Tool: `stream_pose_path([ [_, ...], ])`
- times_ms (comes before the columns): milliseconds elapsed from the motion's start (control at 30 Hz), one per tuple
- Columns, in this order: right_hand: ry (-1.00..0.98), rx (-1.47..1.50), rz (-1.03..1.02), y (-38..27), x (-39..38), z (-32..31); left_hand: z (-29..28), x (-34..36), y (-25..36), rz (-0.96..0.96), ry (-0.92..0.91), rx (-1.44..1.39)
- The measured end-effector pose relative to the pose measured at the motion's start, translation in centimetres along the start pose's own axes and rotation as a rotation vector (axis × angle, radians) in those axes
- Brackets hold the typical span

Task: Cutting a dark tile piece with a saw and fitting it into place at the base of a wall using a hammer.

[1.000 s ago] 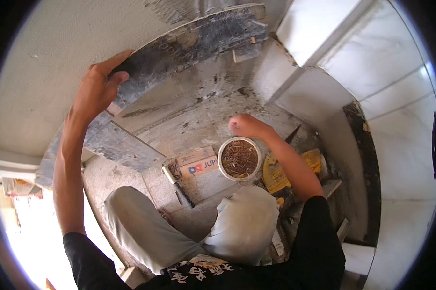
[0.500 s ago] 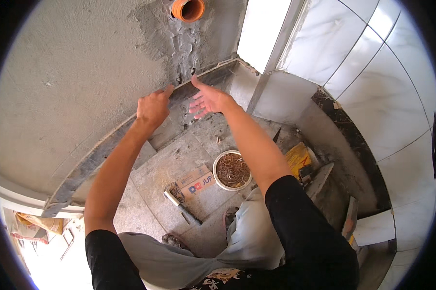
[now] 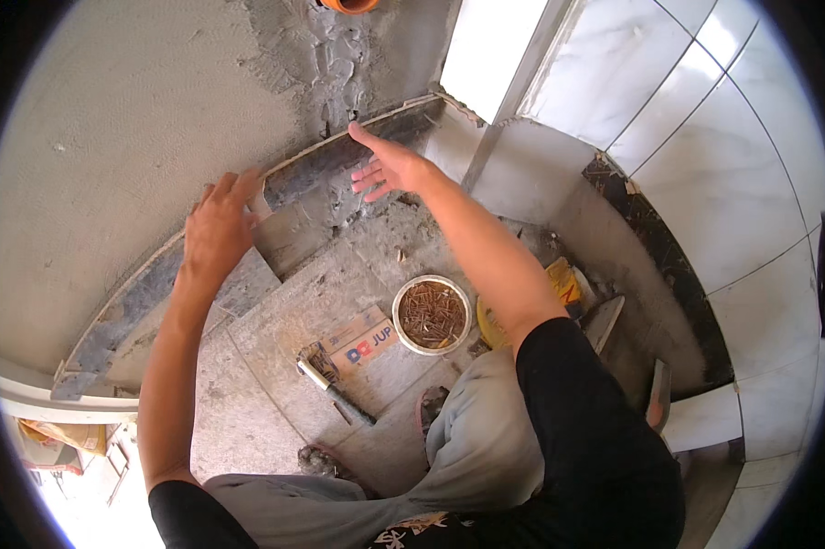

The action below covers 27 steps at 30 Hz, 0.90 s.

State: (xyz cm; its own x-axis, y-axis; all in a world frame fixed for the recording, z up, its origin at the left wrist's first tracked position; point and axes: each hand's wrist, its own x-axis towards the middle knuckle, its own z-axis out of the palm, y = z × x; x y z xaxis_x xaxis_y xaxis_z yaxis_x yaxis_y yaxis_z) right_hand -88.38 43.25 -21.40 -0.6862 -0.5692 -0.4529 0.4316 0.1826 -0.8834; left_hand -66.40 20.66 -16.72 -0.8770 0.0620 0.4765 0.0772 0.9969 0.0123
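Note:
Along the foot of the rough grey wall, a dark, grey-smeared strip with a pale upper edge stands in the corner, its left end near my left hand. My left hand is open and slightly blurred, its fingers stretched up against the wall beside that end. My right hand is open in front of the strip, fingers spread. The right thumb points up at the strip's top edge; I cannot tell whether it touches. A second dark strip runs along the wall below my left hand, partly hidden by my left wrist.
On the floor are a round white tub of rusty nails, a flattened cardboard piece and a hammer-like tool. A yellow container lies behind my right arm. An orange pipe end juts from the wall; white tiles cover the right wall.
My left hand has moved left and down along the wall, away from the strip's top edge, and its fingers have spread. My right hand stays open by the strip. The view has shifted slightly.

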Motion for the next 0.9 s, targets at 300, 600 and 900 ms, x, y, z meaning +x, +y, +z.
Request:
stream_pose_path([
  [300,0.001,-0.300,-0.370,-7.1,-5.1,-8.9,-1.8,-0.6,-1.2,-0.399,-0.237,-0.031],
  [600,0.668,-0.358,-0.512,-5.0,0.4,-10.2,-4.5,-3.1,-5.0,-0.373,-0.258,-0.010],
  [900,0.717,-0.852,-0.358,-3.8,2.3,-9.1,-3.1,-5.6,-7.4,-0.398,-0.214,-0.072],
])
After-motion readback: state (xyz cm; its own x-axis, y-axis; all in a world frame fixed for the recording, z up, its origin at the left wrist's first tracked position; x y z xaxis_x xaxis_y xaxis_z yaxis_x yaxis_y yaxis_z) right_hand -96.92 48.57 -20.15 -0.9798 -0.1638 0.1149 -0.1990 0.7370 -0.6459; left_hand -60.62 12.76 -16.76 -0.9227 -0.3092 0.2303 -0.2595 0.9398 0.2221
